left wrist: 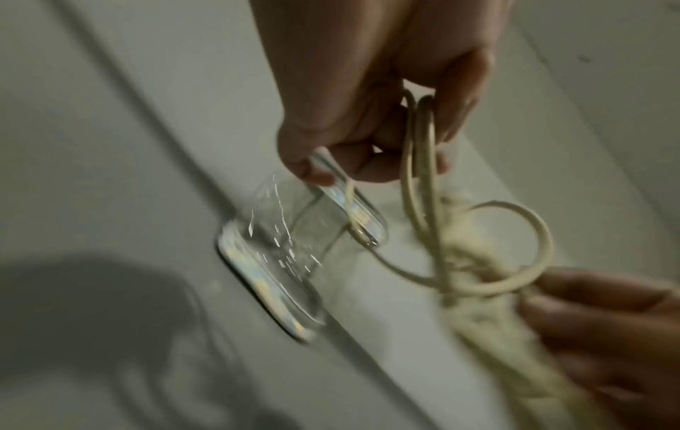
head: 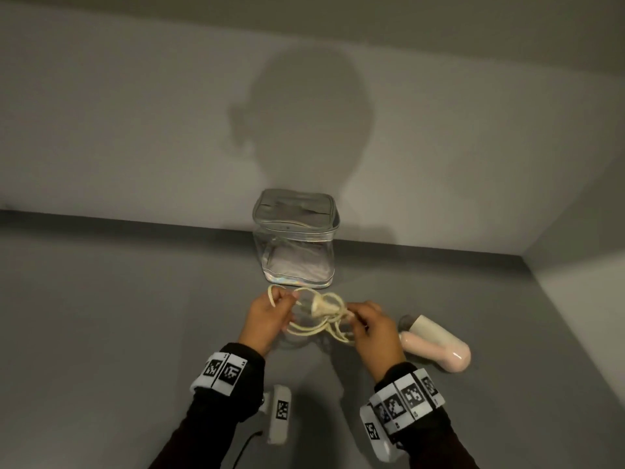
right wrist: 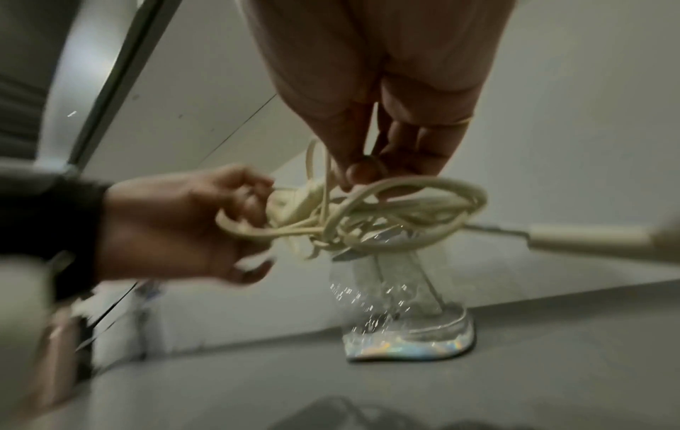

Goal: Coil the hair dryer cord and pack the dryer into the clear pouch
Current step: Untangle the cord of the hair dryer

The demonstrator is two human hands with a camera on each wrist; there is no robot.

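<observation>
We hold the cream-coloured, loosely looped hair dryer cord (head: 318, 316) between both hands above the grey desk (head: 118, 316), just in front of the clear plastic pouch with the iridescent trim (head: 296, 245). Our left hand (head: 265, 319) has its fingers curled round one end of the loops, with a bend of cord sticking out past the knuckles; in the left wrist view two strands run up into the fold of those fingers (left wrist: 423, 122). Our right hand (head: 372, 328) pinches the other side of the bundle between thumb and fingertips, and in the right wrist view the loops hang under the thumb (right wrist: 362, 171). The cream plug (head: 319, 308) lies in the middle of the tangle, between our hands. The loops are uneven and cross one another, some drooping toward the desk

The pouch stands upright against the grey wall (head: 135, 130), its zipped lid on top. The pale pink, rounded hair dryer (head: 436, 343) lies on its side on the desk to the right of our right hand, well apart from the pouch. Both wrists wear black sleeves and white bands printed with black square markers (head: 402, 397)
</observation>
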